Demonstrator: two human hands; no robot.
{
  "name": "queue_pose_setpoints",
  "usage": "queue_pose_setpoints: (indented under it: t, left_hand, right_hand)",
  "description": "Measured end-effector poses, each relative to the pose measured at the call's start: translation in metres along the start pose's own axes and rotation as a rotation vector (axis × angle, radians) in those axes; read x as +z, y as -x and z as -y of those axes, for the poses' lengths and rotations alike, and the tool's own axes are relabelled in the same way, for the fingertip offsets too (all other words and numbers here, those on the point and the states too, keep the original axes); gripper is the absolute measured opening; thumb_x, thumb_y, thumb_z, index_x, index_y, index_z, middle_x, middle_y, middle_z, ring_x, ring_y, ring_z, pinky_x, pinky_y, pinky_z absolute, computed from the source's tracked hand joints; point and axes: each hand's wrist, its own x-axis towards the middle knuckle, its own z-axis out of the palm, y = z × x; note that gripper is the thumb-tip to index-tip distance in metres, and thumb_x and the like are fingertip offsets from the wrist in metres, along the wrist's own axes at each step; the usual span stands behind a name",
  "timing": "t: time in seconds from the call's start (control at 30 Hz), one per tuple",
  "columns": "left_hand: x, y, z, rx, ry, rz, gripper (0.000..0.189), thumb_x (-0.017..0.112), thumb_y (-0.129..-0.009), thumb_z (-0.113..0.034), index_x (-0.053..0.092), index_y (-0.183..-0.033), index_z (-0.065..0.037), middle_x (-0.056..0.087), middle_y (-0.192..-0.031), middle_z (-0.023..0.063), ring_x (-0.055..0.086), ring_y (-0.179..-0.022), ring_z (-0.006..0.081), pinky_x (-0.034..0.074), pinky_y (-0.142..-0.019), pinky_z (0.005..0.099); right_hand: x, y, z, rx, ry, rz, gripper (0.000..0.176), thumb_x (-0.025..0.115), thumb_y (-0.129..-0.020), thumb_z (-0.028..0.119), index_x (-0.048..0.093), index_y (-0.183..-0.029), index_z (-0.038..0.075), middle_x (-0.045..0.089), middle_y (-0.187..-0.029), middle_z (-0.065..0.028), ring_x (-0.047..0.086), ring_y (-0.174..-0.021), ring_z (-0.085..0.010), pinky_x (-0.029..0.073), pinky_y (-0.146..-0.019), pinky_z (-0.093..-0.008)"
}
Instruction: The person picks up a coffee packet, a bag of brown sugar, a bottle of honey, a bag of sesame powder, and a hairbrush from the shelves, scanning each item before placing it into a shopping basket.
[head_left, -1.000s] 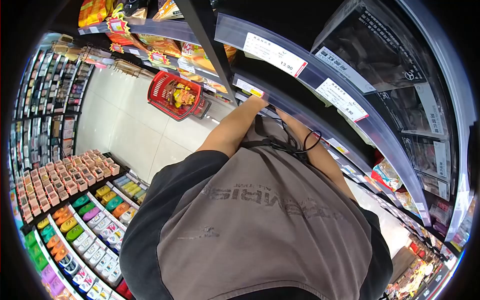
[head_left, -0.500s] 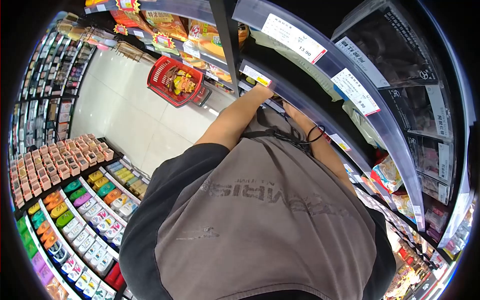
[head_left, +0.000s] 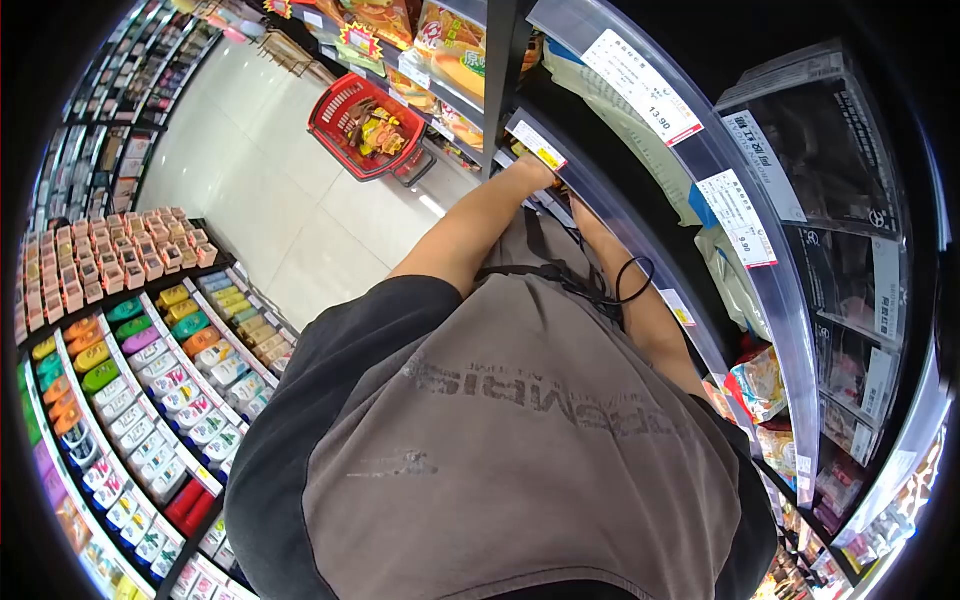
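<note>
My left hand (head_left: 538, 172) reaches in under the front edge of a shelf (head_left: 590, 205), beside a price label (head_left: 537, 143) with a yellow patch. Its fingers are hidden below that edge. Close by on the right, my right hand (head_left: 580, 208) goes in at the same low shelf, also mostly out of sight, and a dark cord loop (head_left: 636, 283) hangs by that forearm. I cannot make out what either hand touches or holds. My grey-brown shirt (head_left: 540, 430) fills the lower middle of the view.
A red shopping basket (head_left: 345, 150) with yellow packets stands on the pale tiled floor (head_left: 270, 160). Bagged food (head_left: 450, 50) sits on shelves above it. Clear-fronted dark packs (head_left: 810, 140) line the right shelf. A stand of colourful bottles (head_left: 150, 370) and pink boxes (head_left: 110, 250) is at left.
The view has shifted, so the basket and shelf labels appear farther right. Both hands stay at the low shelf, with the left one slightly deeper under the label.
</note>
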Motion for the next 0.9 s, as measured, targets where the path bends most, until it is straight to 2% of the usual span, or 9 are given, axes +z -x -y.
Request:
queue_pose_setpoints:
  t: [0.07, 0.1, 0.23, 0.3, 0.43, 0.5, 0.63, 0.67, 0.9]
  left_hand:
    - [0.010, 0.000, 0.017, -0.008, 0.005, -0.006, 0.045, 0.052, -0.087, -0.032, 0.052, -0.128, -0.016, 0.045, -0.137, 0.0133, 0.040, -0.128, 0.0298, 0.030, -0.106, 0.0411]
    - [0.015, -0.005, 0.021, -0.012, 0.009, -0.010, 0.045, 0.052, -0.087, -0.033, 0.052, -0.128, -0.016, 0.045, -0.137, 0.0133, 0.040, -0.128, 0.0298, 0.030, -0.106, 0.0411]
    - [0.030, -0.025, 0.023, -0.019, 0.016, -0.042, 0.045, 0.052, -0.087, -0.033, 0.051, -0.129, -0.016, 0.045, -0.138, 0.0133, 0.040, -0.128, 0.0297, 0.030, -0.106, 0.0411]
    - [0.041, -0.035, 0.020, -0.025, 0.025, -0.051, 0.045, 0.052, -0.087, -0.033, 0.051, -0.129, -0.016, 0.045, -0.138, 0.0132, 0.040, -0.129, 0.0296, 0.030, -0.106, 0.0411]
    - [0.065, -0.044, 0.023, -0.062, 0.045, -0.069, 0.046, 0.052, -0.087, -0.033, 0.051, -0.129, -0.016, 0.045, -0.138, 0.0132, 0.040, -0.129, 0.0295, 0.030, -0.107, 0.0411]
    - [0.080, -0.051, 0.029, -0.095, 0.047, -0.069, 0.046, 0.052, -0.087, -0.033, 0.051, -0.129, -0.016, 0.045, -0.138, 0.0131, 0.040, -0.129, 0.0294, 0.030, -0.107, 0.0412]
    - [0.113, -0.049, 0.047, -0.148, 0.051, -0.068, 0.046, 0.052, -0.087, -0.033, 0.051, -0.129, -0.016, 0.045, -0.138, 0.0131, 0.039, -0.129, 0.0293, 0.029, -0.107, 0.0412]
    - [0.116, -0.068, 0.047, -0.152, 0.055, -0.075, 0.046, 0.052, -0.087, -0.033, 0.051, -0.129, -0.016, 0.045, -0.138, 0.0131, 0.039, -0.129, 0.0293, 0.029, -0.107, 0.0412]
    - [0.125, -0.065, 0.062, -0.156, 0.073, -0.166, 0.047, 0.052, -0.086, -0.034, 0.051, -0.130, -0.016, 0.044, -0.139, 0.0130, 0.039, -0.129, 0.0291, 0.029, -0.107, 0.0412]
  right_hand:
    - [0.001, 0.009, -0.008, -0.004, 0.002, 0.011, 0.037, 0.045, -0.091, 0.032, 0.057, -0.116, 0.006, 0.055, -0.119, -0.0188, 0.052, -0.109, -0.0333, 0.042, -0.092, -0.0439]
    - [-0.009, 0.038, -0.015, -0.006, 0.005, 0.017, 0.037, 0.045, -0.091, 0.032, 0.057, -0.115, 0.006, 0.055, -0.118, -0.0189, 0.052, -0.108, -0.0333, 0.042, -0.092, -0.0440]
    - [-0.008, 0.046, -0.019, -0.017, 0.028, 0.025, 0.037, 0.045, -0.091, 0.032, 0.057, -0.115, 0.006, 0.055, -0.117, -0.0191, 0.053, -0.106, -0.0334, 0.042, -0.090, -0.0441]
    - [0.007, 0.024, -0.017, -0.020, 0.036, 0.038, 0.036, 0.046, -0.091, 0.033, 0.057, -0.114, 0.006, 0.055, -0.116, -0.0193, 0.053, -0.105, -0.0335, 0.042, -0.090, -0.0441]
    - [0.006, 0.046, -0.030, -0.045, 0.043, 0.074, 0.036, 0.046, -0.092, 0.033, 0.057, -0.114, 0.006, 0.056, -0.114, -0.0196, 0.054, -0.103, -0.0336, 0.042, -0.088, -0.0442]
    - [0.033, 0.016, -0.028, -0.066, 0.031, 0.095, 0.036, 0.046, -0.092, 0.033, 0.057, -0.113, 0.006, 0.056, -0.114, -0.0197, 0.054, -0.103, -0.0337, 0.043, -0.087, -0.0443]
    - [0.030, 0.060, -0.050, -0.097, 0.011, 0.133, 0.035, 0.046, -0.092, 0.033, 0.057, -0.112, 0.006, 0.057, -0.112, -0.0200, 0.054, -0.101, -0.0338, 0.043, -0.086, -0.0444]
    - [0.025, 0.067, -0.054, -0.101, 0.016, 0.139, 0.035, 0.046, -0.092, 0.033, 0.057, -0.112, 0.006, 0.057, -0.112, -0.0200, 0.055, -0.100, -0.0338, 0.043, -0.085, -0.0444]
    - [0.025, 0.057, -0.046, -0.131, 0.093, 0.141, 0.035, 0.046, -0.092, 0.033, 0.058, -0.111, 0.006, 0.058, -0.109, -0.0205, 0.056, -0.097, -0.0341, 0.043, -0.083, -0.0446]
